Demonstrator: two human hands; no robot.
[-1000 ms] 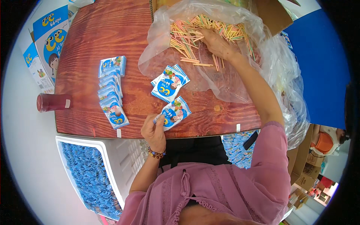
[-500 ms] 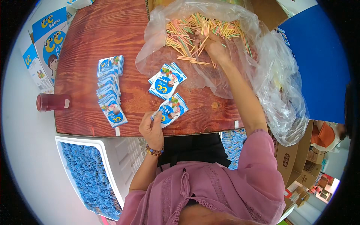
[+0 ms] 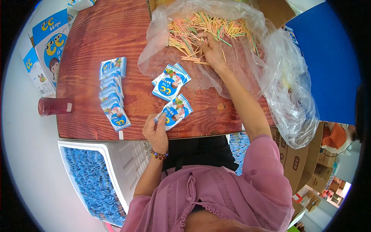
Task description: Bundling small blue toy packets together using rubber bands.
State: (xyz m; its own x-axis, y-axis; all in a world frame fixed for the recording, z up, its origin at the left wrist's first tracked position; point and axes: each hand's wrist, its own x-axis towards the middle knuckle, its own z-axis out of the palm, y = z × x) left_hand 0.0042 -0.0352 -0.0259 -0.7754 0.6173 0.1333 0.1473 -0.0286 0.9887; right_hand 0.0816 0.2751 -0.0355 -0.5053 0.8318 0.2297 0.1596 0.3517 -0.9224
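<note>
My left hand (image 3: 155, 133) pinches the lower corner of a blue-and-white printed packet (image 3: 176, 112) at the table's front edge. Just beyond it, two more such packets lie overlapped, the upper packet (image 3: 169, 84) covering most of the other. My right hand (image 3: 210, 50) reaches into a pile of thin pastel sticks (image 3: 228, 29), pink, yellow and green. Its fingers are bent and closed on sticks at the pile's near side; how many is hidden. Under the pile spreads a clear plastic bag (image 3: 154, 48).
An overlapping row of packets (image 3: 113, 91) lies on the left of the wooden table (image 3: 89, 38). Nearby are a dark red jar (image 3: 54, 106) and printed boxes (image 3: 54, 46). A white crate (image 3: 106, 162) of blue packets stands below left; a blue panel (image 3: 324, 65) rises at right.
My right hand has shifted slightly left and nearer within the sticks, and some sticks around it have moved. My left hand keeps its packet in nearly the same place.
</note>
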